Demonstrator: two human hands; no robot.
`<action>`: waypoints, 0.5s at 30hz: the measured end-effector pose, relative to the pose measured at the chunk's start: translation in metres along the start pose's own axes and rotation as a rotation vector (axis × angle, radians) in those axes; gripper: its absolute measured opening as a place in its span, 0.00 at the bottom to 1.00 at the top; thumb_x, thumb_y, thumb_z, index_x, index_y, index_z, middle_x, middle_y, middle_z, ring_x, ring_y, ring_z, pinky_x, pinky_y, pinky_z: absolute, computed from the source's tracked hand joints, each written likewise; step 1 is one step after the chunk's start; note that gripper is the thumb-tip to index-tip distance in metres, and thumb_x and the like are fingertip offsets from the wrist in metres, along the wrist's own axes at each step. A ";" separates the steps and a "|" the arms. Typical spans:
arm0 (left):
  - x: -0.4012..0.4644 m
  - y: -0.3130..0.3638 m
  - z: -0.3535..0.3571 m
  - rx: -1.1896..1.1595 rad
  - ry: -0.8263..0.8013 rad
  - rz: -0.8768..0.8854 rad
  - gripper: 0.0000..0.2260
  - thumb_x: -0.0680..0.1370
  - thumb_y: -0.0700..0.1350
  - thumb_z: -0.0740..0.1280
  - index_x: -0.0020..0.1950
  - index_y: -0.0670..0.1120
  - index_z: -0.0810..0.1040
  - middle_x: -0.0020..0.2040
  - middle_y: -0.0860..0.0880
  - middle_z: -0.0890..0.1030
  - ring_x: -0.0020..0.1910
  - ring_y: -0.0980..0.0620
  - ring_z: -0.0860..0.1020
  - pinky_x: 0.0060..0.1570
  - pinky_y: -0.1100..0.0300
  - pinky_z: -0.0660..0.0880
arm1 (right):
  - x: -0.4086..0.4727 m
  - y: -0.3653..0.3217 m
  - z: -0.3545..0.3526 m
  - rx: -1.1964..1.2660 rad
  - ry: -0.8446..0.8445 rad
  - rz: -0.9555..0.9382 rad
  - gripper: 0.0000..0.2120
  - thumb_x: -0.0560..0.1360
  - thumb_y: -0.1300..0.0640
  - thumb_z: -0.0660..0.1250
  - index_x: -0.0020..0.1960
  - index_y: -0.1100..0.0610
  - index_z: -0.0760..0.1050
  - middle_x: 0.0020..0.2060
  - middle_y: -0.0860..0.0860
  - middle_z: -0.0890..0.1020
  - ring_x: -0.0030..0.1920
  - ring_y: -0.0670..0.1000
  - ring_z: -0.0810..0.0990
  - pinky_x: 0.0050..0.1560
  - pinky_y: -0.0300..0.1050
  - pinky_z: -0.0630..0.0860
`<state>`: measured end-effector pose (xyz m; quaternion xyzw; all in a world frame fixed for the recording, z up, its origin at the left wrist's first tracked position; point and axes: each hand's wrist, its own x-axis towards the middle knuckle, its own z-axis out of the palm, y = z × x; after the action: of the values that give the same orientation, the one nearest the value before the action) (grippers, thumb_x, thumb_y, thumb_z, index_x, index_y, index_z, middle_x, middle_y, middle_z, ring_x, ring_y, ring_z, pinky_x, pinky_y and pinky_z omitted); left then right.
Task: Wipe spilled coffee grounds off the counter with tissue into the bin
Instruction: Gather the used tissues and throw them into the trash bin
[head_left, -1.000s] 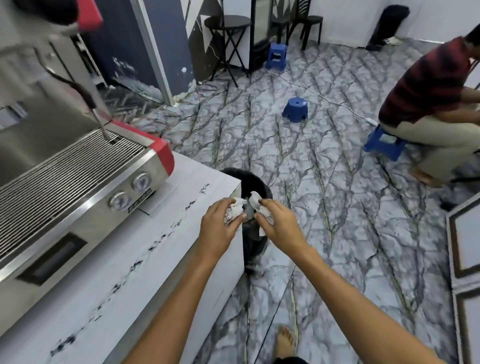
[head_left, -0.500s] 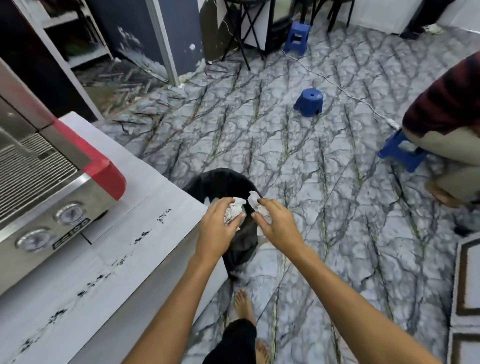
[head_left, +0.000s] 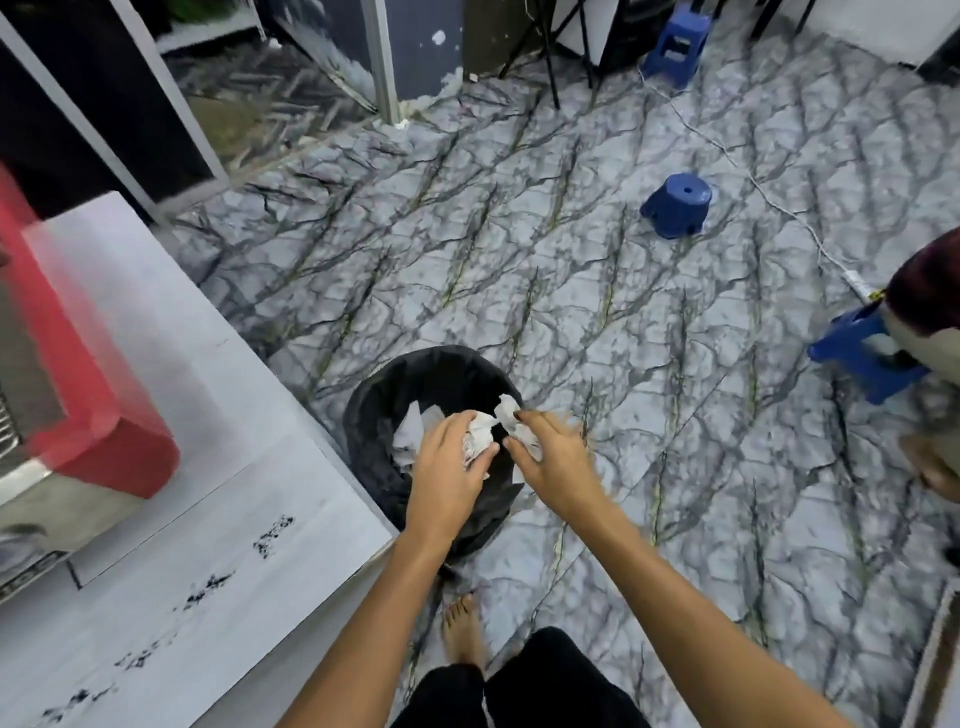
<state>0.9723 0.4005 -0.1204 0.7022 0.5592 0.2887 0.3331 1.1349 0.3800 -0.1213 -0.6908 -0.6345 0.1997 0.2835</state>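
My left hand (head_left: 447, 467) grips a crumpled white tissue (head_left: 479, 438) right over the black-lined bin (head_left: 384, 395). My right hand (head_left: 556, 457) pinches a second crumpled tissue (head_left: 511, 415) just above the bin's right rim. More white tissue pieces (head_left: 415, 431) lie inside the bin. The white counter (head_left: 218, 519) stands to the left of the bin, with dark speckled marks (head_left: 272, 532) running along it; whether they are coffee grounds or a printed pattern I cannot tell.
A red and steel espresso machine (head_left: 78, 395) sits on the counter at far left. Blue plastic stools (head_left: 675, 205) stand on the marbled floor, and a seated person (head_left: 924, 312) is at the right edge. My bare foot (head_left: 462, 629) is beside the bin.
My view has tilted down and right, bringing the bin fully into sight. Both hands, still holding tissues, have lowered closer over the bin's opening.
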 end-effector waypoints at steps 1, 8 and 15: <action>0.004 -0.003 0.004 0.007 -0.002 -0.020 0.19 0.78 0.50 0.70 0.67 0.48 0.75 0.64 0.51 0.76 0.65 0.53 0.72 0.63 0.64 0.65 | 0.008 0.004 0.003 0.010 -0.024 -0.001 0.18 0.76 0.56 0.69 0.63 0.63 0.75 0.57 0.57 0.80 0.57 0.56 0.78 0.59 0.43 0.71; 0.039 -0.033 0.036 0.069 0.005 -0.162 0.25 0.78 0.48 0.70 0.73 0.47 0.70 0.67 0.49 0.75 0.66 0.50 0.71 0.64 0.63 0.64 | 0.060 0.039 0.026 0.025 -0.170 -0.029 0.19 0.77 0.54 0.67 0.65 0.61 0.74 0.59 0.57 0.78 0.59 0.56 0.77 0.59 0.47 0.73; 0.077 -0.067 0.090 0.125 0.037 -0.316 0.25 0.78 0.47 0.71 0.73 0.46 0.70 0.65 0.46 0.76 0.63 0.47 0.72 0.62 0.59 0.67 | 0.111 0.100 0.066 0.062 -0.321 -0.056 0.19 0.77 0.54 0.67 0.65 0.61 0.74 0.59 0.55 0.78 0.58 0.55 0.78 0.57 0.48 0.74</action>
<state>1.0185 0.4734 -0.2261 0.6195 0.6855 0.2102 0.3196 1.1820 0.4960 -0.2267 -0.6231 -0.6841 0.3189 0.2051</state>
